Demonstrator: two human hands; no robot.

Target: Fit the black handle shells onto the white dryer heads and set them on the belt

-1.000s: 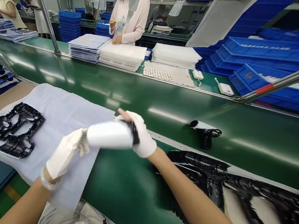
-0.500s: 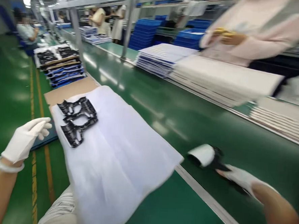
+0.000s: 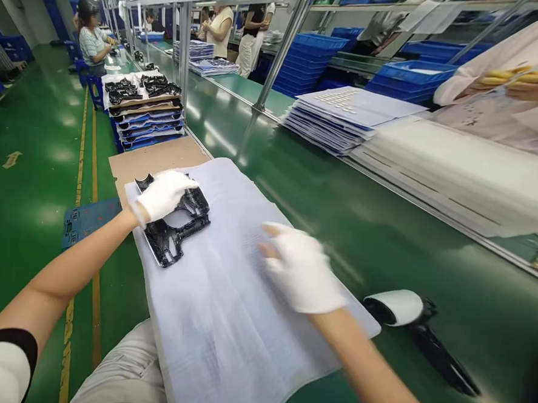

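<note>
On the white sheet (image 3: pixel 225 320) lie black hollow plastic shell parts (image 3: pixel 190 226), looking like hair dryer housing halves. My left hand (image 3: pixel 167 194), in a white glove, is over the upper part, with its fingers bent down onto it; they hide the exact grip. My right hand (image 3: pixel 299 267), gloved with bare fingertips and blurred by motion, hangs over the middle of the sheet with thumb and finger apart, holding nothing. To its right, a hair dryer (image 3: pixel 399 310) with a white barrel and black handle rests on the green belt (image 3: pixel 339 242).
Brown cardboard (image 3: pixel 162 158) extends beyond the sheet, before a stack of layered trays (image 3: pixel 146 121) with black parts. Across the belt are stacked white sheets (image 3: pixel 338 117), blue bins (image 3: pixel 314 64) and a person's yellow-covered hands (image 3: pixel 513 79). A metal post (image 3: pixel 285 50) stands there.
My right hand has let go of the hair dryer, leaving it on the belt, and moved left over the sheet. My left hand has come from beside the sheet onto the black shell parts.
</note>
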